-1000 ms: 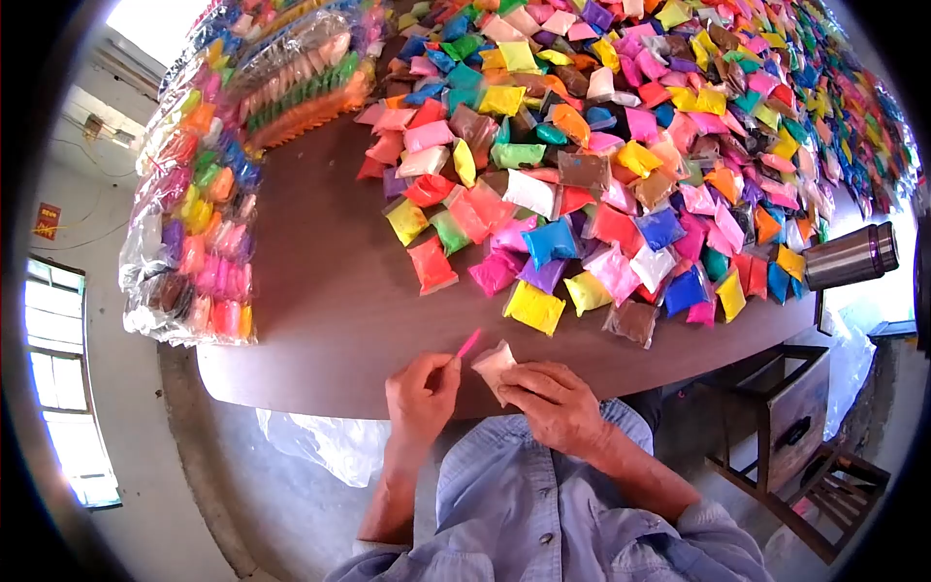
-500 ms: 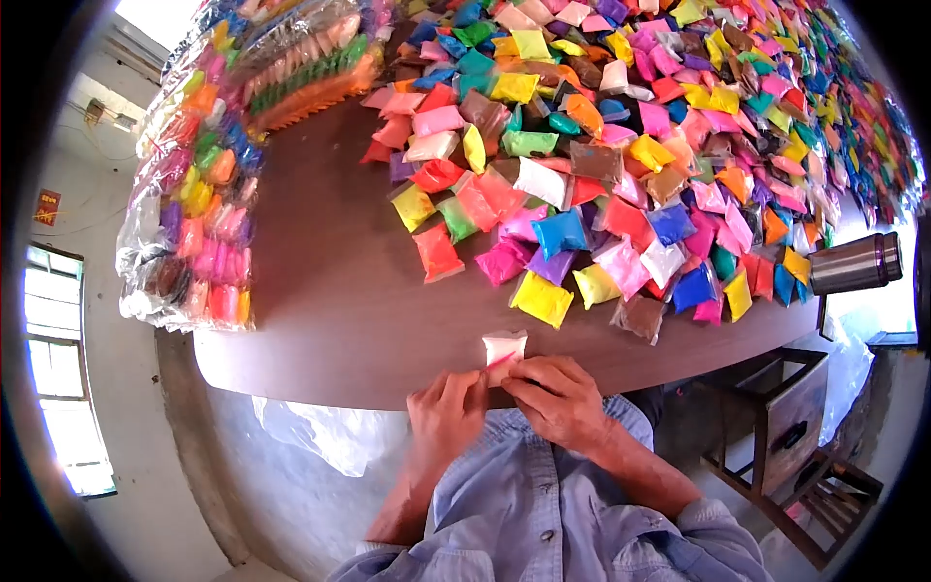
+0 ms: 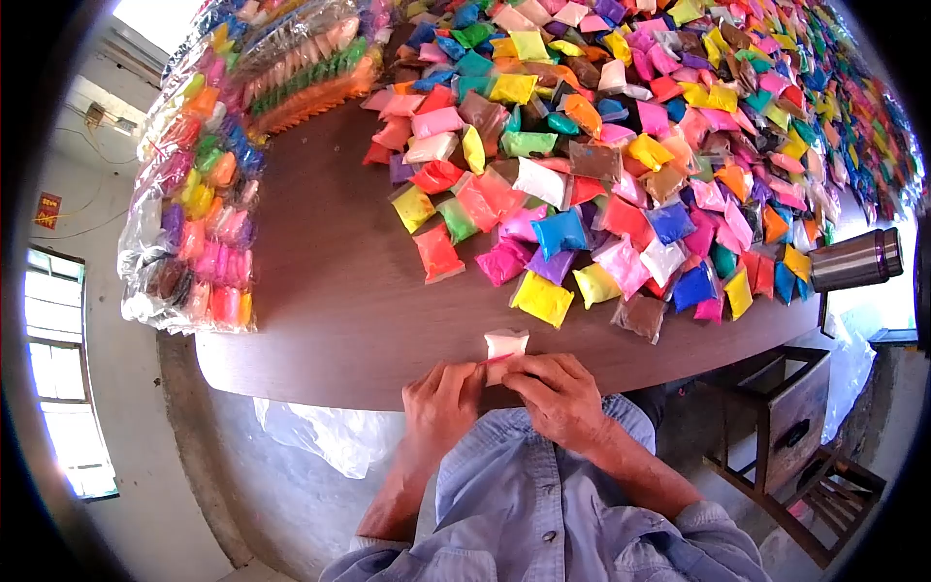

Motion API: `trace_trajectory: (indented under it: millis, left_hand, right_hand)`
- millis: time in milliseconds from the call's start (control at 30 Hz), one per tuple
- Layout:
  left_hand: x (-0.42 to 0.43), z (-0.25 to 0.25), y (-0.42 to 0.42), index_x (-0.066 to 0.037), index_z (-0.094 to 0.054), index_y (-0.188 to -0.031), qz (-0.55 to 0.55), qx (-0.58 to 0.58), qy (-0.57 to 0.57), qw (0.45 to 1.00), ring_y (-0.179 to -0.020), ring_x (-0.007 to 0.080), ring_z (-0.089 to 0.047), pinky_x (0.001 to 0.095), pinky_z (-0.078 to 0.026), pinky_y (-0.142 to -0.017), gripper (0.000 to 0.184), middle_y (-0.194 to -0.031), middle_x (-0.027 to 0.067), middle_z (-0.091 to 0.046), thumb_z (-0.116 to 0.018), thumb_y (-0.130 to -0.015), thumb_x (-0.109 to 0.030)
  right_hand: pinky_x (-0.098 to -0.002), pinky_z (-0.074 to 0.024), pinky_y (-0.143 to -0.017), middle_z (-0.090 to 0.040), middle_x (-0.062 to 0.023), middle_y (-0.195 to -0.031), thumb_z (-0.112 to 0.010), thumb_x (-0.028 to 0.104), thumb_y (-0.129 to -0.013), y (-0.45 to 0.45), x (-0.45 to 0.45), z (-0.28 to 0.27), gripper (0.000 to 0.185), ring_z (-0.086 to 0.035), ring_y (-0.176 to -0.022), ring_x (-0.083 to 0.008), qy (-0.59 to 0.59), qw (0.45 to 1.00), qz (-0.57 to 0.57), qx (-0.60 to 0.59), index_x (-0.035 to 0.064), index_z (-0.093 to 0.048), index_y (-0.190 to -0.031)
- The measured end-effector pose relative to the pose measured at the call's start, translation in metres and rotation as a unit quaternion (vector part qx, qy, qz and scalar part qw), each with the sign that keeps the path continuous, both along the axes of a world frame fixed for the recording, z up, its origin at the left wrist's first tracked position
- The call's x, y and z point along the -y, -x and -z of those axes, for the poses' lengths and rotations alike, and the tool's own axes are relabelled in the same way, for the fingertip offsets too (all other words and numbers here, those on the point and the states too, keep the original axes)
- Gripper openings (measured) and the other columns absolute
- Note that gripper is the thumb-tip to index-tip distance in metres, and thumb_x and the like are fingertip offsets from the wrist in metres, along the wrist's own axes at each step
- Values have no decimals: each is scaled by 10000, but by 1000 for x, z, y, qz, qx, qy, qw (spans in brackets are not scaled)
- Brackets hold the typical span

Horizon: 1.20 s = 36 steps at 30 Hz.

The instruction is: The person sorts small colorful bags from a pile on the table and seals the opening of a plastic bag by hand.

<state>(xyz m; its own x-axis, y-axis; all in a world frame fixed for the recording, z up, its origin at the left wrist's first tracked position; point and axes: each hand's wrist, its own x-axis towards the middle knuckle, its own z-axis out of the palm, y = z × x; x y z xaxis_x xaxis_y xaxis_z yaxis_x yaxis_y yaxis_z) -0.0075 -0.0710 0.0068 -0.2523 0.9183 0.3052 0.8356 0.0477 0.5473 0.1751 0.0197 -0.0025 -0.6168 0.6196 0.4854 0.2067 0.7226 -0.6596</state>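
At the table's near edge, a small pale pink clay-like packet [image 3: 505, 344] in clear plastic sits between my two hands. A thin red line, perhaps the bag's zip seal, crosses its near end. My left hand [image 3: 443, 403] is closed, its thumb and fingertips pinching the left end of that line. On the other side, my right hand [image 3: 556, 391] has its fingers curled and pressed on the packet's near right corner. The fingertips partly cover the packet's near end. Beyond it lies a yellow packet [image 3: 542, 299], the closest of the loose pile.
Loose coloured packets [image 3: 561, 234] cover the far and right parts of the brown table [image 3: 320, 252]. Clear bags of sorted packets [image 3: 208, 242] line the left side. A metal flask [image 3: 853, 262] lies at the right edge, above a wooden stool with a drawer [image 3: 790, 427].
My left hand has shifted slightly left along the red line. My right hand and the packet have barely moved.
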Motion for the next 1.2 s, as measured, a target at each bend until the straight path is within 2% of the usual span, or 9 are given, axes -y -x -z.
trace_trajectory:
  millis: [300, 500, 600, 767, 833, 900, 967, 1100, 1200]
  left_hand:
    - [16, 1, -10, -46, -644, -910, 36, 10, -21, 999, -658, 324, -686, 406, -533, -575, 165, -771, 131, -680, -790, -843, -9]
    - [-4, -3, 0, -52, -667, -913, -23, -11, 9, 1000, -681, 324, -691, 419, -537, -587, 95, -778, 128, -686, -751, -883, -22]
    - [-8, -10, 10, -60, -693, -913, -64, -4, 1, 998, -682, 315, -690, 410, -541, -599, 85, -796, 113, -699, -771, -881, -51]
    - [-7, -29, -1, -70, -721, -892, 19, 18, 19, 999, -699, 304, -698, 402, -551, -601, 47, -797, 99, -707, -767, -882, -69]
    - [-14, -27, 2, -80, -730, -907, 25, -49, 74, 996, -699, 306, -700, 404, -556, -606, 43, -806, 99, -713, -766, -884, -87]
    - [-24, -21, 12, -77, -729, -912, 11, -33, 53, 998, -694, 311, -697, 397, -550, -604, 51, -808, 106, -712, -767, -887, -101]
    - [-31, -17, 23, -60, -723, -909, -7, -16, 45, 999, -683, 309, -691, 390, -541, -602, 61, -804, 113, -708, -771, -879, -83]
    - [-29, -45, 13, -29, -714, -893, 7, 86, 23, 996, -679, 283, -690, 367, -534, -602, 73, -813, 110, -710, -776, -856, -33]
    - [-22, -38, 6, -52, -713, -882, 63, -9, 57, 996, -684, 290, -680, 380, -528, -588, 58, -788, 96, -689, -763, -867, -77]
  right_hand:
    - [-373, -562, -836, -711, -49, -1111, -733, -32, -751, 0, -1, -1, 322, -687, -963, -269, 13, 1000, -4, 3, 81, -737, -1052]
    - [-371, -563, -827, -708, -57, -1098, -730, -41, -747, 0, 1, 4, 301, -682, -963, -275, 6, 1000, 7, 1, 80, -727, -1023]
    - [-373, -554, -886, -690, -54, -1145, -679, -38, -729, -4, 2, 9, 404, -676, -1012, -274, -4, 1000, -3, 20, 90, -710, -1111]
    - [-381, -559, -879, -687, -60, -1141, -691, -22, -705, -4, 2, 12, 439, -672, -1022, -278, -17, 1000, -23, 5, 81, -710, -1132]
    - [-387, -559, -879, -687, -62, -1141, -695, -12, -703, -7, 2, 18, 437, -671, -1022, -280, -19, 1000, -25, 0, 80, -710, -1130]
    - [-393, -560, -879, -686, -64, -1142, -699, -3, -702, -9, 1, 17, 434, -670, -1021, -282, -23, 999, -25, -5, 79, -710, -1128]
    - [-393, -571, -825, -700, -73, -1066, -723, -33, -715, -8, -1, 9, 311, -682, -965, -290, -17, 999, -34, -6, 76, -719, -1005]
    - [-400, -553, -889, -679, -66, -1121, -689, 16, -716, -10, 3, 16, 397, -665, -1015, -290, -18, 999, -29, 2, 76, -706, -1108]
    - [-394, -550, -886, -679, -66, -1111, -692, 18, -714, -8, 0, 12, 398, -665, -1015, -286, -19, 999, -43, 14, 79, -707, -1107]
